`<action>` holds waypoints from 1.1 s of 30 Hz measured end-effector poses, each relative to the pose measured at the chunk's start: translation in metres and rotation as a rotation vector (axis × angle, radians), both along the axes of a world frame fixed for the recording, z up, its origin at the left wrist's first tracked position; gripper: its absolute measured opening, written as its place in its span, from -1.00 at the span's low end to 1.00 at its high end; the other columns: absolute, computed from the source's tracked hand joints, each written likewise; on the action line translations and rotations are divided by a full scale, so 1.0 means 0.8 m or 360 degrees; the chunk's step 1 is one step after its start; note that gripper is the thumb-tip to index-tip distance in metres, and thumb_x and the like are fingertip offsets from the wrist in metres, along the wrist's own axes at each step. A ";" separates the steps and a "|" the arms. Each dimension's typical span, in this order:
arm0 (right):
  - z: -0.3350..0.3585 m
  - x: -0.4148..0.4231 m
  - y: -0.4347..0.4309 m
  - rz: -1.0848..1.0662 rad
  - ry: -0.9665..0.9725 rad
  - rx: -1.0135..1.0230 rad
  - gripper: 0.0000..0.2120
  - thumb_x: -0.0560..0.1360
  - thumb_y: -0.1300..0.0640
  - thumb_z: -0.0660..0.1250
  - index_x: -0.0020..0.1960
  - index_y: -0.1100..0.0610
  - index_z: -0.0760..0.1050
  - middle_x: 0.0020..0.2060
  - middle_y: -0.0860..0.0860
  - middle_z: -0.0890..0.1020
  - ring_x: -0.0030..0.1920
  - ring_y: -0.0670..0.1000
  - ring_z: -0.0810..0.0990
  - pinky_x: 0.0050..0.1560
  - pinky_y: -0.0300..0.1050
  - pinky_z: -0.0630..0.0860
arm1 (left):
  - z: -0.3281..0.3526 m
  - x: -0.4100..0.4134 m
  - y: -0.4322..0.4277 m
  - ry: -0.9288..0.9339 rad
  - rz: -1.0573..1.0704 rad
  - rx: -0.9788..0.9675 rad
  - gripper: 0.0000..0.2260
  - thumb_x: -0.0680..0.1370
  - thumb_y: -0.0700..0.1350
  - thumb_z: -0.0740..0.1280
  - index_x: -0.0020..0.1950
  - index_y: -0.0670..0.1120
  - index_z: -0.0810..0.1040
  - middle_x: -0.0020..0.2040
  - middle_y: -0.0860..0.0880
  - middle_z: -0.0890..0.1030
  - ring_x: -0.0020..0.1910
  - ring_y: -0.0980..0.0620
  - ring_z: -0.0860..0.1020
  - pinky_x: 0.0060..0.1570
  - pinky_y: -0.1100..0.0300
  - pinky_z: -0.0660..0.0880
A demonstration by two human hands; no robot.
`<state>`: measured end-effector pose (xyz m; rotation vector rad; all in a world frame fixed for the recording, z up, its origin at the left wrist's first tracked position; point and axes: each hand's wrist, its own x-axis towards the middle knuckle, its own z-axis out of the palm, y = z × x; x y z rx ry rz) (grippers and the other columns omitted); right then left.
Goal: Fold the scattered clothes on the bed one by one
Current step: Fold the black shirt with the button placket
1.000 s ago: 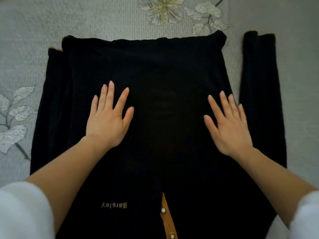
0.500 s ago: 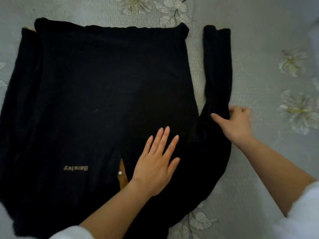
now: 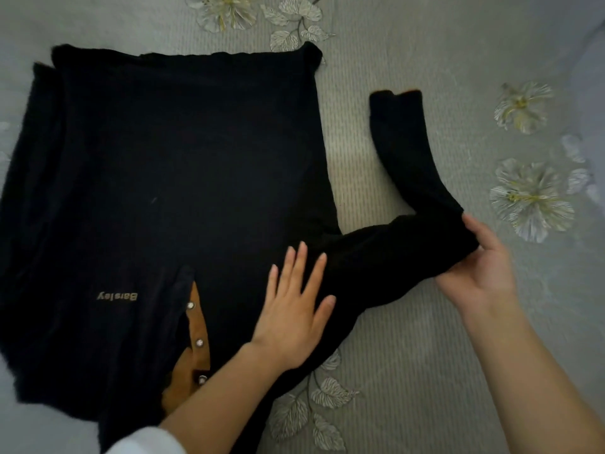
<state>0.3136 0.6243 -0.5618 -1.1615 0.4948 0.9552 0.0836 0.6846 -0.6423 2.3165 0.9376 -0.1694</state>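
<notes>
A black long-sleeved top (image 3: 170,178) lies spread flat on the bed, with gold lettering and a tan button placket (image 3: 195,342) near its collar end. My left hand (image 3: 294,303) presses flat on the top near its right shoulder, fingers straight. My right hand (image 3: 478,267) grips the top's right sleeve (image 3: 409,178) at its middle and holds it lifted and bent, the cuff pointing away from me. The left sleeve lies folded along the top's left edge.
The bed is covered by a grey ribbed bedspread (image 3: 409,371) with pale embroidered flowers (image 3: 530,198) and leaves (image 3: 324,394). Bare bedspread lies to the right of the top and beyond its hem.
Both hands moved from the top's middle to its right side. My left hand now presses near the shoulder, and my right hand has taken hold of the right sleeve and lifted it, bending it.
</notes>
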 end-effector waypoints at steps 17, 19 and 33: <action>-0.043 -0.170 0.190 0.3071 -0.2638 -0.0200 -0.64 0.59 -0.13 0.13 0.27 0.00 0.48 0.54 -0.02 0.15 0.55 -0.01 -0.10 0.48 0.04 -0.07 | 0.003 -0.001 -0.029 0.0250 -0.0387 -0.0048 -0.47 0.63 0.06 -0.15 0.58 -0.10 -0.07 0.57 -0.14 0.02 0.54 -0.17 -0.11 0.44 -0.09 -0.31; -0.065 -0.166 0.177 0.3097 -0.2614 -0.0299 -0.58 0.63 -0.09 0.07 0.44 -0.01 0.32 0.55 -0.04 0.11 0.55 -0.03 -0.09 0.48 0.00 -0.06 | 0.007 -0.013 -0.029 0.0156 -0.0348 -0.0109 -0.50 0.66 0.07 -0.07 0.56 -0.11 0.07 0.56 -0.13 0.09 0.54 -0.12 -0.06 0.46 -0.01 -0.29; -0.115 -0.163 0.114 0.2816 -0.2919 -0.0991 -0.35 0.53 -0.26 -0.14 0.55 -0.06 -0.17 0.56 0.01 -0.11 0.55 0.04 -0.21 0.52 0.06 -0.19 | 0.038 -0.077 0.220 -0.0619 0.1115 0.0311 -0.74 0.53 -0.27 0.22 0.12 -0.06 0.59 0.05 0.10 0.49 0.06 0.06 0.51 0.07 0.26 0.41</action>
